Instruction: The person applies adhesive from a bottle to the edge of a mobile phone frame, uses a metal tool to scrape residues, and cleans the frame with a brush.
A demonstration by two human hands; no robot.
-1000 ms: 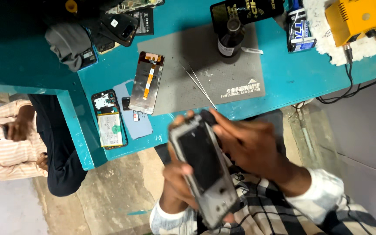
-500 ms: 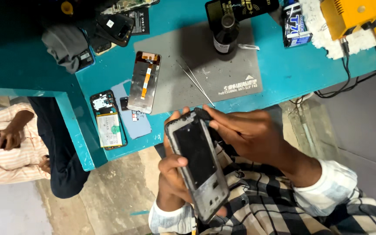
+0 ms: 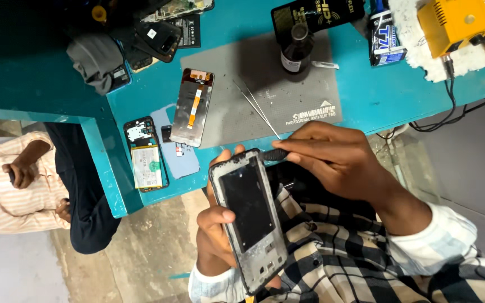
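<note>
Phone frame point(image 3: 248, 221) is gripped upright by the left hand point(image 3: 215, 235) over the lap; a dark tool point(image 3: 273, 154) is pinched against its top edge by the right hand point(image 3: 335, 157). Beyond, a grey mat point(image 3: 287, 95) lies on the tabletop point(image 3: 366, 101).

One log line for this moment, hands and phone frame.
left hand: holds phone frame | right hand: dark tool at frame's top edge | bench: behind

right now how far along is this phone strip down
Done, by the look of it: the screen panel and an opened phone body with its battery showing already lie apart on the teal bench.

In hand: the left hand holds the bare phone frame while the right hand puts a dark tool to its top edge.

Left: the parts are not back together; the tweezers lie unused on the grey mat.
</note>
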